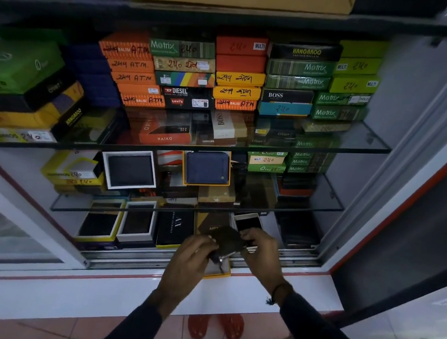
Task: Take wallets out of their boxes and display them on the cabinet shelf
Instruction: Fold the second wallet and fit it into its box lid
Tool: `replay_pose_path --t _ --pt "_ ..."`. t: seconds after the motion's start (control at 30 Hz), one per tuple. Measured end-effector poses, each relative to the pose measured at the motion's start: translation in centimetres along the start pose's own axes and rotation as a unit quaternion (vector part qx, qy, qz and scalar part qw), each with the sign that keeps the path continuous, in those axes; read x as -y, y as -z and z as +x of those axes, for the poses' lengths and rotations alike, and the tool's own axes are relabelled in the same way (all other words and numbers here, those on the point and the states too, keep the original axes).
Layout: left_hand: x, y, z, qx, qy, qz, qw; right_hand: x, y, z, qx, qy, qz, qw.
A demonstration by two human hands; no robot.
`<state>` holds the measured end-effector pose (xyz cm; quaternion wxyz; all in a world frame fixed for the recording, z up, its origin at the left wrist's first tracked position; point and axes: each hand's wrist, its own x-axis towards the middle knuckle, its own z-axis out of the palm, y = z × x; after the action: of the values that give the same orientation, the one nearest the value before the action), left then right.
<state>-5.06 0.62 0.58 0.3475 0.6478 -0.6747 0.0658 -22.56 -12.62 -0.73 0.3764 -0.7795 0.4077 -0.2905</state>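
head | both hands, left (187, 257) and right (260, 248), gripping dark wallet (228, 240) at 6 o'clock | few wallets displayed, loads of boxes (237, 78) at 12 left

Dim white cabinet (422, 110) with glass shelves (358, 142) above a terracotta-tiled floor (76, 329).

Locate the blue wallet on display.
Head view, middle shelf, centre: the blue wallet sits in an orange-rimmed box, right of the white-framed black wallet.
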Motion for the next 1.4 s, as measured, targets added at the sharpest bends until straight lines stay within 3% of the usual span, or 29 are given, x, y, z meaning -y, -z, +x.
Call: replay_pose_path --t 0.07,0.13,0.2,0.23,0.27,0.33,0.4,0.47,0.57,0.67,0.73,0.87,0.97,1.13,1.3,1.4 --pt "-0.1 -0.4 -0.9 -0.014 -0.082 0.065 0.994 -0.2 -1.0 -0.9 -0.041 0.077 -0.139 0.986" --pt "0.3 -0.5 -1.4 -0.010 -0.043 0.056 0.997 -0.3 -1.5 -1.2 -0.034 0.061 -0.141 0.988" --pt "0.6 -0.2 -1.5 -0.005 0.075 -0.043 0.996 -0.6 -1.3 -0.6 0.004 -0.015 -0.064 0.998" --pt "0.7 0.0 -1.5 0.002 0.158 -0.119 0.980 -0.5 -1.1 -0.1 0.043 -0.066 0.024 0.997" --pt "0.7 0.2 -1.4 0.004 0.243 -0.190 0.951 -0.6 -1.0 0.3 0.088 -0.114 0.145 0.979" --pt "1.2 0.0 -1.0 -0.018 0.388 -0.266 0.882 -1.0 -1.6 0.9 0.073 -0.153 0.243 0.955" --pt "1.9 -0.7 -0.8 -0.022 0.480 -0.272 0.834 -1.1 -2.6 1.5 0.080 -0.161 0.197 0.964" --pt "2.1 -1.2 -0.4 0.005 0.510 -0.216 0.833 0.2 -3.8 2.3 0.102 -0.244 0.101 0.959" --pt "3.0 -2.2 -1.0 0.049 0.537 -0.109 0.835 0.0 -6.0 2.7 0.093 -0.244 -0.076 0.962" --pt "4.2 -3.0 -1.7 0.064 0.597 -0.129 0.789 -0.6 -7.2 2.4 0.118 -0.294 -0.072 0.946" --pt "4.3 -3.2 -1.7 0.101 0.604 -0.145 0.777 -0.7 -7.4 2.2 0.119 -0.333 -0.039 0.935" --pt "2.8 -1.8 -0.9 0.131 0.552 -0.117 0.816 -1.1 -6.3 1.9 0.086 -0.338 0.031 0.937" --pt "0.4 -0.6 -0.1 0.079 0.516 -0.144 0.840 -2.1 -4.4 1.3 0.031 -0.306 0.062 0.950" --pt "-4.7 1.5 3.4 -0.013 0.410 -0.188 0.892 4.4 3.0 -0.3 -0.103 -0.260 0.091 0.956" --pt "-6.8 1.9 10.7 -0.103 0.290 -0.190 0.932 7.6 9.3 3.6 -0.206 -0.172 0.081 0.960" --pt "-6.6 0.9 16.0 -0.079 0.291 -0.164 0.939 8.0 11.2 7.4 -0.249 -0.147 0.099 0.952"
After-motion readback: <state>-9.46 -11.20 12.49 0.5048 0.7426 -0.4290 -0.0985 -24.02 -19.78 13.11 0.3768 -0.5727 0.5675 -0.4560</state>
